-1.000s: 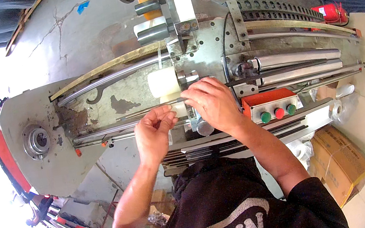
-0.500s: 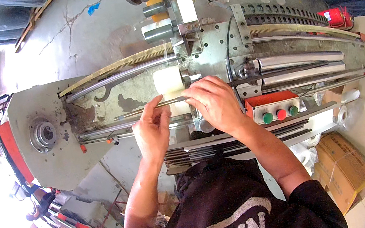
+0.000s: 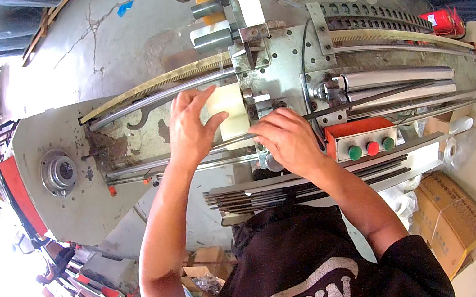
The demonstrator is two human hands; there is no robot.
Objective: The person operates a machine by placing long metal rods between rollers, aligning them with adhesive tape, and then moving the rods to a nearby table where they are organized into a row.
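A long, thin dark rod (image 3: 368, 99) slants across the machine, its right part rising over the metal rollers. My right hand (image 3: 292, 142) grips it in a pinch near its left part, with fingertips closed round it. Left of that, a pale cream roll (image 3: 232, 108) sits on the machine's carriage. My left hand (image 3: 189, 130) is at the roll's left side, thumb and fingers spread apart and holding nothing; whether the fingertips touch the roll I cannot tell. The rod's left end passes near my left wrist, partly hidden.
In front of me, a tray (image 3: 426, 162) holds several dark rods (image 3: 314, 187). A red control box (image 3: 362, 135) with buttons stands right of my right hand. Metal rails (image 3: 149, 108) run along the machine. A round chuck (image 3: 57, 172) is at left, a cardboard box (image 3: 451, 220) at lower right.
My left hand has let go of the rod and moved up and spread beside the cream roll. My right hand keeps the rod, now a little lower and tilted down to the left.
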